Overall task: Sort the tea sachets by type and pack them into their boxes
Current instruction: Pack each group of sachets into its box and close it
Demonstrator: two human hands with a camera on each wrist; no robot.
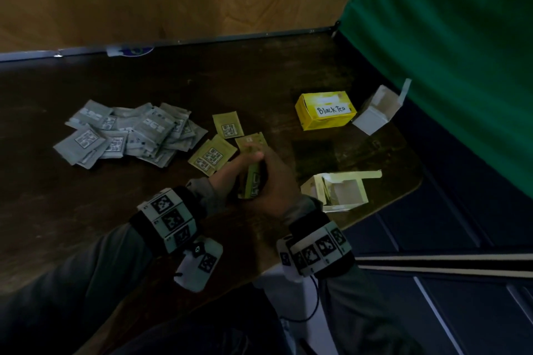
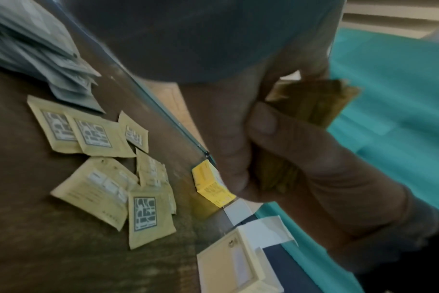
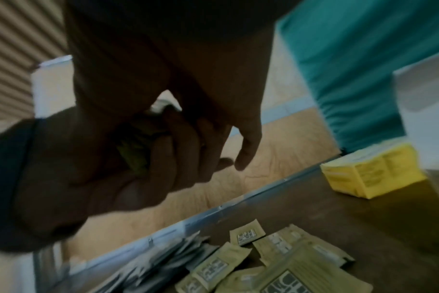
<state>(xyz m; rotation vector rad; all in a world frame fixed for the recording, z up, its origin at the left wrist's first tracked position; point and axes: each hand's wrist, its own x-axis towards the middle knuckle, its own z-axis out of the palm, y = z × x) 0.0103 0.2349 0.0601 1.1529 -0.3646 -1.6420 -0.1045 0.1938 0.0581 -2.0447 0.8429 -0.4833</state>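
Note:
Both hands meet over the middle of the dark table and hold one stack of yellow-green sachets (image 1: 251, 181) on edge between them. My left hand (image 1: 230, 171) grips it from the left with the thumb along the top, and my right hand (image 1: 274, 179) wraps it from the right. In the left wrist view the stack (image 2: 311, 105) sticks out above the fingers. Loose yellow-green sachets (image 1: 212, 156) lie just beyond the hands. A pile of grey sachets (image 1: 124, 132) lies to the left. An open pale box (image 1: 337, 190) sits right of my right hand.
A shut yellow box labelled Black Tea (image 1: 326, 114) stands at the back right, with an open white box (image 1: 375, 112) beside it near the table's right edge. A green cloth (image 1: 461, 52) hangs to the right. A metal strip (image 1: 202, 39) edges the table's far side.

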